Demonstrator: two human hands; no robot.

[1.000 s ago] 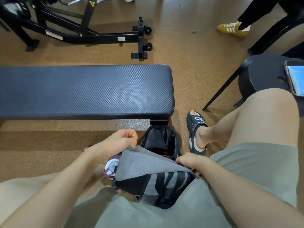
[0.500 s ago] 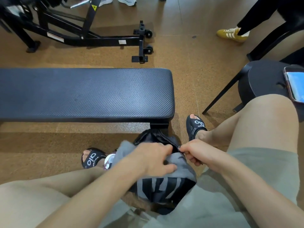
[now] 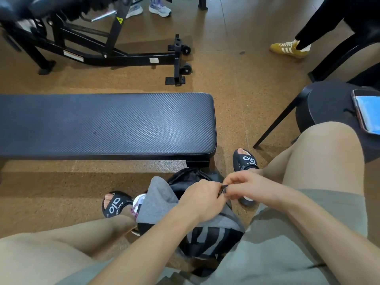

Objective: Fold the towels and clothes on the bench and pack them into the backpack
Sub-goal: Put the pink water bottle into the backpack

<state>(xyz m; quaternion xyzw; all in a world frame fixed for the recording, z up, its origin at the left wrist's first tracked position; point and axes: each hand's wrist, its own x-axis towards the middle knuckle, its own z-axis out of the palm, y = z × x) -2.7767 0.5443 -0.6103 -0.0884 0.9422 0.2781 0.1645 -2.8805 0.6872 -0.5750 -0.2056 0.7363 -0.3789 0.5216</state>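
A: What was the setting?

B: A gym with a brown cork-like floor [image 3: 61,192]. The person sat with the backpack [image 3: 205,233] between their knees, grey and black, standing on the floor just this side of the bench [image 3: 107,126].

A: And the hands?

B: Together over the bag's top. The left hand [image 3: 202,197] and the right hand [image 3: 246,189] each had fingers curled in a pinch on a small dark zipper pull [image 3: 224,189] where they met. No towels or clothes lay on the bench pad; I'd judge they were packed inside.

A: So closing up?

B: Likely. To do it well, one hand should hold the fabric taut while the other draws the pull along, keeping the grey flap [image 3: 156,200] clear of the teeth.

A: Anything beyond?

B: A black machine frame [image 3: 123,56], a chair [image 3: 320,103] with a phone [image 3: 368,112], and bystanders' shoes.
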